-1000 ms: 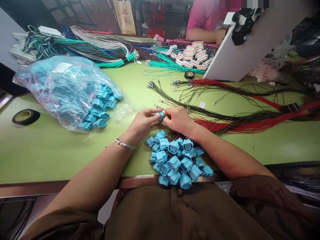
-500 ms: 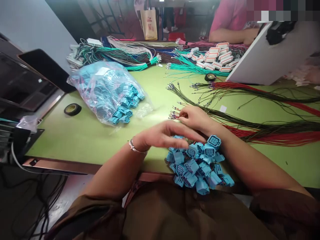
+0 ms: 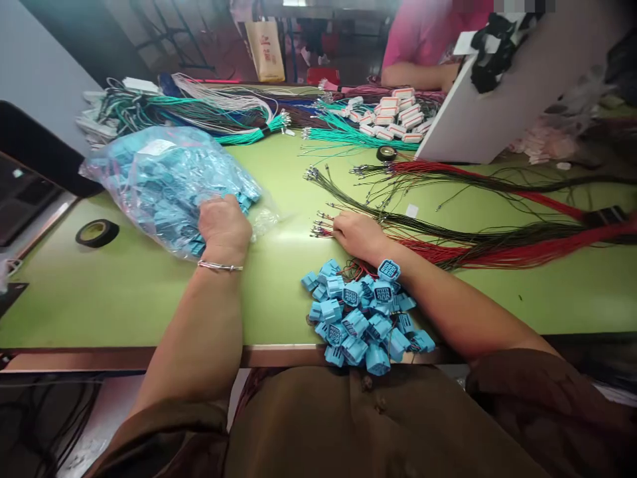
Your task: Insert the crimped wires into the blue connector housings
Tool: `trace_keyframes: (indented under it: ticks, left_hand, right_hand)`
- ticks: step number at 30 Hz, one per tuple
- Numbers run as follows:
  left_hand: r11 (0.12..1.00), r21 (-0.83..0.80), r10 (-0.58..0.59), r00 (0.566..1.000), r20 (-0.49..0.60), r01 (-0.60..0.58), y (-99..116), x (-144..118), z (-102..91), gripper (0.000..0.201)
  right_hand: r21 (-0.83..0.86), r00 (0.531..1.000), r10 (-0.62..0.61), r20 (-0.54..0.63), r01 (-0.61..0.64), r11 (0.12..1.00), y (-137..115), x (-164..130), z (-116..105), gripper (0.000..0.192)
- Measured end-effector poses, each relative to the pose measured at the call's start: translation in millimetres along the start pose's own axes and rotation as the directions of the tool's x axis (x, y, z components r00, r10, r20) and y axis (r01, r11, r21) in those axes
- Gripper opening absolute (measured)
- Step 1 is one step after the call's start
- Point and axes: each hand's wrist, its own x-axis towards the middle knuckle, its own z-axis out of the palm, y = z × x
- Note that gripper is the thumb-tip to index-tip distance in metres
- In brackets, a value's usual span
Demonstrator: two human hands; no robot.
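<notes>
Your left hand (image 3: 223, 226) reaches into the plastic bag of blue connectors (image 3: 164, 182), grip hidden | right hand (image 3: 355, 232) pinches red wire terminals (image 3: 323, 231) | advise: take one connector, keep terminals aligned.

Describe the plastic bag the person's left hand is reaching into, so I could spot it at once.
Start at the green table and look to its left half, beyond the black tape roll. There lies a clear plastic bag, crinkled and stuffed with light blue connectors, with the left hand at its open end. Unlike the loose blue pile at the table's near edge, these are bagged.
</notes>
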Motion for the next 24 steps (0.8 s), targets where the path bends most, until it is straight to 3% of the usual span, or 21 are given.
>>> trace_keyframes:
  ticks: [3,6,10,15,19,21,24]
  left_hand:
    - [0.984,0.179,0.008,0.997,-0.075,0.006,8.6,-5.7,5.0,0.019]
    - [0.979,0.172,0.123,0.991,-0.052,-0.112,16.7,-10.0,9.9,0.024]
    - [0.962,0.15,0.229,0.973,0.016,-0.229,23.1,-11.2,15.5,0.027]
    - [0.964,0.057,0.261,0.965,0.001,-0.261,22.6,-9.6,12.9,0.025]
    - [0.964,-0.224,0.117,0.986,-0.122,-0.142,29.1,-16.2,-3.6,0.022]
    - [0.854,-0.515,0.024,0.993,-0.112,-0.078,38.9,-24.6,-8.7,0.023]
    - [0.497,-0.862,0.041,0.989,0.14,0.101,56.8,-40.5,-1.8,0.034]
  right_hand:
    - [0.152,0.996,0.018,-0.088,-0.004,0.988,3.3,2.2,2.5,0.019]
    - [0.393,0.985,0.105,-0.137,-0.043,0.919,5.8,3.8,3.2,0.013]
    - [0.616,0.974,0.203,-0.099,-0.1,0.782,5.1,5.1,2.2,0.01]
    - [0.656,0.976,0.159,-0.151,-0.021,0.754,5.2,2.8,5.1,0.01]
    - [0.622,0.965,0.159,-0.211,0.007,0.783,9.5,0.2,7.2,0.018]
    - [0.655,0.965,0.193,-0.18,-0.029,0.755,11.5,-0.2,5.6,0.02]
    - [0.739,0.969,0.226,-0.096,-0.082,0.668,12.5,0.0,0.1,0.019]
